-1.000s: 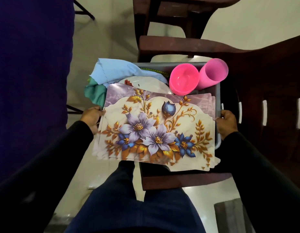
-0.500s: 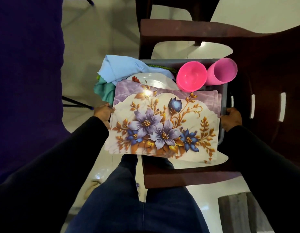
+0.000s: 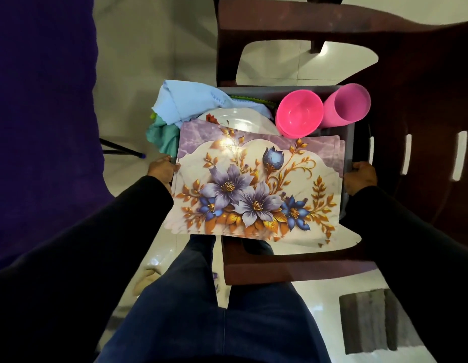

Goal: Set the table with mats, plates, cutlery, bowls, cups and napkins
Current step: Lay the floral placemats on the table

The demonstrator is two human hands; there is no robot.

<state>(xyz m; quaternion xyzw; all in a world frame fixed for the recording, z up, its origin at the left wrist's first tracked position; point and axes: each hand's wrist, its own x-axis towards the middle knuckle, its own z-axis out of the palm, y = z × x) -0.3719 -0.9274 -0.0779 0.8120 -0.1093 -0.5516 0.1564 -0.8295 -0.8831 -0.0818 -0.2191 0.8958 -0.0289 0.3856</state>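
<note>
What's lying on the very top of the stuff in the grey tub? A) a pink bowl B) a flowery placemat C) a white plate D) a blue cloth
B: the flowery placemat lies flat over the grey tub, covering most of the white plate, while the pink bowl and blue cloth sit at the far end.

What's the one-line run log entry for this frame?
phase: carrying supplies | left hand: grips bin side | right hand: grips bin side | grey bin: holds floral mats on top, plate, pink bowl, pink cup, cloths | table: not set
</note>
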